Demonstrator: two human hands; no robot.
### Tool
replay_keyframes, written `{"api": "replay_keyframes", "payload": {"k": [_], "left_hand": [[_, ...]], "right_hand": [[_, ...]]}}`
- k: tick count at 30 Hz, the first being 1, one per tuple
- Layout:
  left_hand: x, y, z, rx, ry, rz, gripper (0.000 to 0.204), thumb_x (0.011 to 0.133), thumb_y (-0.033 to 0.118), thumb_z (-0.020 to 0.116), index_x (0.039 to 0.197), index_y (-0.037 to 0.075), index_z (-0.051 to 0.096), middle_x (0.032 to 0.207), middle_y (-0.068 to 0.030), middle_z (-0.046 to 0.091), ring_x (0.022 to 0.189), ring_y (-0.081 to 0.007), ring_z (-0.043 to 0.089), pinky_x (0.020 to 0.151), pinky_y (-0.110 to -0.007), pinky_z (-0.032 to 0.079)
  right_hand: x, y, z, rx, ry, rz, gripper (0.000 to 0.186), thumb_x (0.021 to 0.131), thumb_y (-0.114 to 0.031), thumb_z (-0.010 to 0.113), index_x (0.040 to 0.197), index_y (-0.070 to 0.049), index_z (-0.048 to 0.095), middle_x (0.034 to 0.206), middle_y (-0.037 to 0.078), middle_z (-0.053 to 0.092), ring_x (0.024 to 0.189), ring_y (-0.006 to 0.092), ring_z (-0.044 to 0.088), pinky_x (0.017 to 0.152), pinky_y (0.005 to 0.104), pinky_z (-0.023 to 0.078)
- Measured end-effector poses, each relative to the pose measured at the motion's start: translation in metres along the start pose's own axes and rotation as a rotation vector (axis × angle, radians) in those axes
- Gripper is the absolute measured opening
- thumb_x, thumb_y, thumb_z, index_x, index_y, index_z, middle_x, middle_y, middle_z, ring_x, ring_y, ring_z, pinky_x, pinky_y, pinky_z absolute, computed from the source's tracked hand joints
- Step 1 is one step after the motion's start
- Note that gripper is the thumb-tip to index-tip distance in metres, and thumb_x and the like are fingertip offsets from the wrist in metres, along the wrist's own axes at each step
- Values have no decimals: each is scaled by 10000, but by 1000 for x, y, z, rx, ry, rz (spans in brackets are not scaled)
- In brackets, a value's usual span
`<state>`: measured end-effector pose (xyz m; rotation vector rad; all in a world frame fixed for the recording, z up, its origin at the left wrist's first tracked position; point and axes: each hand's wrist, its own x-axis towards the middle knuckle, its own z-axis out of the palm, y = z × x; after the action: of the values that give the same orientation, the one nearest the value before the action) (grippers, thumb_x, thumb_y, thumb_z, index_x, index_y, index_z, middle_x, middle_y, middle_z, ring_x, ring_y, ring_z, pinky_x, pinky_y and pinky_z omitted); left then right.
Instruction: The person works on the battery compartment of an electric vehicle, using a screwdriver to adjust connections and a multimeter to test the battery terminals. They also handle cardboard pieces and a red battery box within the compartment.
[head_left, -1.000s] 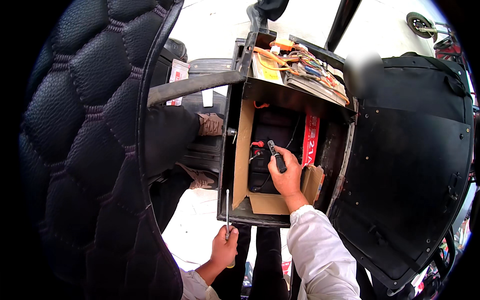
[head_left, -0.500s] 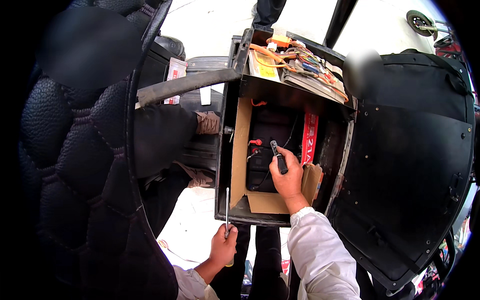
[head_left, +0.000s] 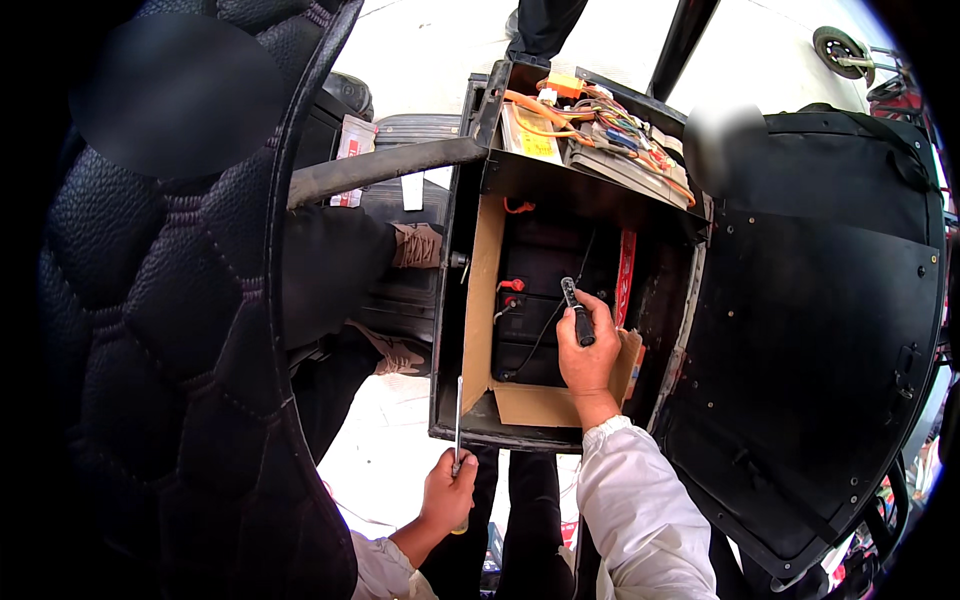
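My right hand [head_left: 590, 366] reaches into an open black metal box [head_left: 437, 340], wrapped around the black handle of a ratchet wrench [head_left: 583, 326]. The wrench's silver head points up and away, above black batteries [head_left: 540, 255]; I cannot tell whether it touches them. Red terminal covers [head_left: 512, 286] and thin cables show on the batteries. Cardboard [head_left: 484, 290] lines the box's left and near sides, and a red printed strip [head_left: 625, 280] stands at the right. Outside the near left corner, my left hand [head_left: 445, 492] is closed around a screwdriver [head_left: 459, 415], its long shaft upright.
Bundled wires and an orange connector [head_left: 565, 86] fill a compartment at the box's far end. A black padded seat [head_left: 180, 330] takes up the left, and a large black panel [head_left: 810, 330] the right. A grey-black bar [head_left: 390, 168] reaches the box. People's legs stand around.
My right hand has shifted slightly right with the ratchet wrench. The red strip beside it now looks narrower. My left hand holds the screwdriver in nearly the same place.
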<state>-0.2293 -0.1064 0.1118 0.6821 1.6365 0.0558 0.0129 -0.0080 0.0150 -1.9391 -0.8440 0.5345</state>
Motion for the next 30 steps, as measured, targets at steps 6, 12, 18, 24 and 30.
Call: {"api": "replay_keyframes", "payload": {"k": [6, 12, 18, 24, 30], "left_hand": [[0, -1, 1, -14, -5, 15, 225, 987, 273, 565, 973, 49, 559, 619, 1, 500, 470, -84, 481, 430, -268, 431], [0, 1, 0, -24, -20, 3, 221, 989, 270, 561, 974, 49, 557, 622, 3, 502, 476, -81, 482, 433, -266, 434], [2, -1, 0, -16, -25, 27, 219, 989, 269, 560, 969, 51, 555, 617, 2, 504, 475, -80, 483, 432, -265, 431], [3, -1, 0, -23, -20, 24, 219, 987, 270, 565, 965, 53, 555, 606, 2, 499, 463, -84, 484, 428, -267, 423], [4, -1, 0, -20, -20, 29, 228, 985, 277, 571, 964, 50, 557, 602, 1, 495, 457, -84, 481, 424, -271, 421]], "right_hand": [[1, -1, 1, 9, -27, 11, 275, 812, -44, 675, 1082, -4, 643, 996, 152, 688, 920, 297, 675, 829, 360, 530], [1, -1, 4, -49, -37, -27, 275, 825, -56, 681, 1096, -19, 652, 994, 131, 692, 893, 249, 671, 810, 333, 524], [2, 0, 8, -38, -64, -34, 299, 823, -68, 685, 1115, -19, 643, 1046, 160, 678, 968, 318, 657, 860, 379, 523], [2, 3, 13, -48, -53, -70, 307, 823, -74, 689, 1121, -18, 639, 1037, 170, 670, 960, 333, 647, 859, 390, 517], [1, 3, 15, -66, -65, -92, 307, 823, -74, 690, 1119, -14, 637, 1027, 172, 666, 954, 339, 640, 853, 398, 515]]}}
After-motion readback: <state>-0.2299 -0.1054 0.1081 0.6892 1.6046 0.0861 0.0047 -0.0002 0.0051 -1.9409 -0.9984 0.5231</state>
